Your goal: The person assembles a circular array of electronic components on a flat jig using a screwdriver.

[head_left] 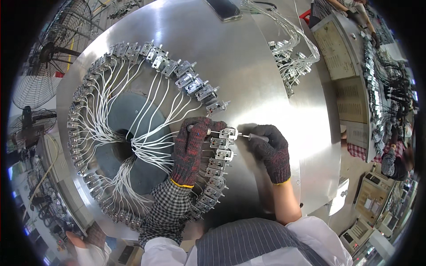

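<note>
On the turntable's outer edge, a row of small metal switch-like parts with white leads curves round. One of these metal parts (pixel 228 133) lies between my two hands. My left hand (pixel 194 144), in a dark red-flecked knit glove, is closed on a thin rod (pixel 214 131) that reaches the part's left side; whether it is a tool or a lead I cannot tell. My right hand (pixel 274 148), gloved the same way, grips a grey-handled screwdriver (pixel 258 138). Its slender shaft points left, with the tip at the part's right side.
White leads (pixel 153 148) gather at the hub of the grey disc (pixel 119 111). Another bundle of leaded parts (pixel 290 64) lies at the far right of the steel table (pixel 248 75). A phone (pixel 224 9) rests at the back edge. Fans stand left; other people work at right.
</note>
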### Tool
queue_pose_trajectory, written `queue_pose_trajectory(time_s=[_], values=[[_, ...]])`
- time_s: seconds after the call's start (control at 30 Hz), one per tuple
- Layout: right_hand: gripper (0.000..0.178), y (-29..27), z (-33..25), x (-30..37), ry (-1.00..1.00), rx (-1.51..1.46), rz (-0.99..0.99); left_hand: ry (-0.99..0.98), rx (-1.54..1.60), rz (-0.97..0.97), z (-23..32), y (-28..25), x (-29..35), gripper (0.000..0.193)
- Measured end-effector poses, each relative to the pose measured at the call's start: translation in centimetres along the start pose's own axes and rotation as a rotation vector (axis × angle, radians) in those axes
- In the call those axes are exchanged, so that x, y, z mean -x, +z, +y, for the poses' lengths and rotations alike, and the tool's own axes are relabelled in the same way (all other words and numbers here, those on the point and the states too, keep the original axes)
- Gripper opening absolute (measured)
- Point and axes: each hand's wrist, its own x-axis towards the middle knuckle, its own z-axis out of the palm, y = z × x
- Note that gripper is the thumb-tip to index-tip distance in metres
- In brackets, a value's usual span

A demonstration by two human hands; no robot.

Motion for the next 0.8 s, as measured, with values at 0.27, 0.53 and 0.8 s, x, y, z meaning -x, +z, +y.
queue_pose_trajectory(time_s=[0.27,0.53,0.8], values=[[0.011,0.1,-0.3,-0.3,0.047,-0.085,0.009,-0.005,-0.001,0.051,0.1,0.4,-0.2,0.022],[0.018,0.3,0.1,-0.5,-0.083,-0.032,0.064,0.054,-0.027,0.018,-0.2,0.2,-0.5,0.021],[0.019,0.2,2.4,-1.2,-0.334,0.053,0.142,0.042,-0.008,0.06,0.5,1.3,-0.5,0.02]])
